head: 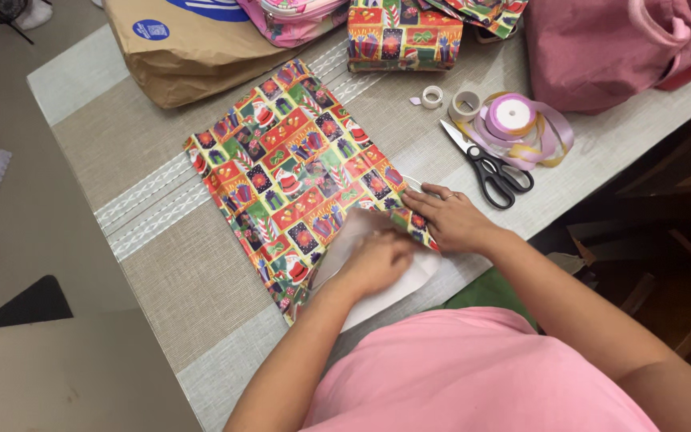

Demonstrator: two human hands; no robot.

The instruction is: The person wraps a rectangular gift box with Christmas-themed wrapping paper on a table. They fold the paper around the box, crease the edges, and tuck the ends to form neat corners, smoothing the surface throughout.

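A sheet of colourful patterned wrapping paper (293,164) lies flat on the table, with its near end folded up so the white underside (393,288) shows. My left hand (379,260) presses down on that folded white flap, fingers curled. My right hand (445,218) rests flat on the paper's right near corner, fingers spread along the fold, a ring on one finger. Neither hand lifts anything off the table.
Black-handled scissors (491,172), two tape rolls (432,97) and a spool of lilac ribbon (513,116) lie right of the paper. A wrapped box (401,36), a brown paper bag (181,52) and a pink bag (609,48) stand at the far edge. The table (169,272) has a woven beige cloth.
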